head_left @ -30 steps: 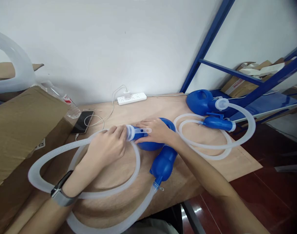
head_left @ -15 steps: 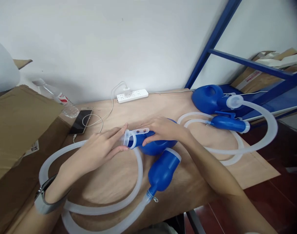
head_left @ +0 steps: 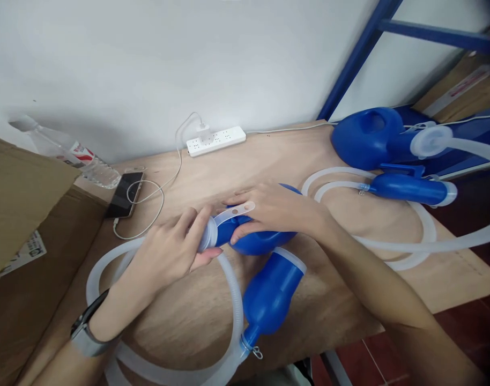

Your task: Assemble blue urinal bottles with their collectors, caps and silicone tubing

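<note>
A blue bottle (head_left: pixel 261 243) lies on the wooden table, its neck pointing left. My left hand (head_left: pixel 176 244) is wrapped round the translucent cap (head_left: pixel 210 235) on that neck. My right hand (head_left: pixel 269 209) grips the bottle near the neck, fingers over its top and thumb below. A clear strap (head_left: pixel 235 211) with holes runs from the cap to my right hand. In front lies a blue funnel-shaped piece (head_left: pixel 269 292) with a white rim, joined to a translucent hose (head_left: pixel 235 289) that loops under my left arm.
At the back right are another blue bottle (head_left: pixel 361 139), a blue piece (head_left: pixel 408 188) and looped hose (head_left: pixel 425 228). A power strip (head_left: pixel 216 140) sits by the wall; a phone (head_left: pixel 125 195), water bottle (head_left: pixel 80 155) and cardboard box (head_left: pixel 39 257) are left, a blue rack (head_left: pixel 359 59) behind right.
My left hand has closed further round the cap, which now sits over the neck where a gap showed before. The strap tilts up more. The camera view has shifted.
</note>
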The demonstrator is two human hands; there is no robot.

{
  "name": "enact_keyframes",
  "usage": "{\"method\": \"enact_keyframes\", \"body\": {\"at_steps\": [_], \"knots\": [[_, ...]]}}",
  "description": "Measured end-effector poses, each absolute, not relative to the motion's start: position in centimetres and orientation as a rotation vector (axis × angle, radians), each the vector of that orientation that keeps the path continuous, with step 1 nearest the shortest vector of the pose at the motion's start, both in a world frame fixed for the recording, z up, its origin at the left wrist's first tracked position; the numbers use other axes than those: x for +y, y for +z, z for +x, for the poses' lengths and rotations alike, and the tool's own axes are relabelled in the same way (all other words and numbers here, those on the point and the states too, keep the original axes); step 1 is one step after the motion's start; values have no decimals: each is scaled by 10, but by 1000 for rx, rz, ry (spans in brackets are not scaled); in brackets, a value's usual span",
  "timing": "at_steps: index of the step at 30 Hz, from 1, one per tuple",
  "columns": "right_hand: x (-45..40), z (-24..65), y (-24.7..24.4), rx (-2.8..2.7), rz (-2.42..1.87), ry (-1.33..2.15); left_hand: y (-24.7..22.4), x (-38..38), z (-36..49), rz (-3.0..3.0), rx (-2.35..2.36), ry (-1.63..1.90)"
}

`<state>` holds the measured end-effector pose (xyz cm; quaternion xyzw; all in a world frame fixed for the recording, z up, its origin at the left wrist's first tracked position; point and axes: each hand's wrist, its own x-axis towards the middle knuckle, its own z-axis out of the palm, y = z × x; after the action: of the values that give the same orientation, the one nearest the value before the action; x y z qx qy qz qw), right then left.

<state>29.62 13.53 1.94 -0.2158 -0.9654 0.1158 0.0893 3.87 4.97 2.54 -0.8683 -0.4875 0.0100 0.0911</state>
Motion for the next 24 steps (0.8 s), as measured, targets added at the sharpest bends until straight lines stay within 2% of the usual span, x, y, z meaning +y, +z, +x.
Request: {"method": "enact_keyframes", "body": {"at_steps": [11,24], "knots": [[134,292,22,-2886,-592,346,-3,22,71,-2200,-1714,-255],[135,293,16,-2793,-593,408,11,32,60,-2279,-1827,-278]]}}
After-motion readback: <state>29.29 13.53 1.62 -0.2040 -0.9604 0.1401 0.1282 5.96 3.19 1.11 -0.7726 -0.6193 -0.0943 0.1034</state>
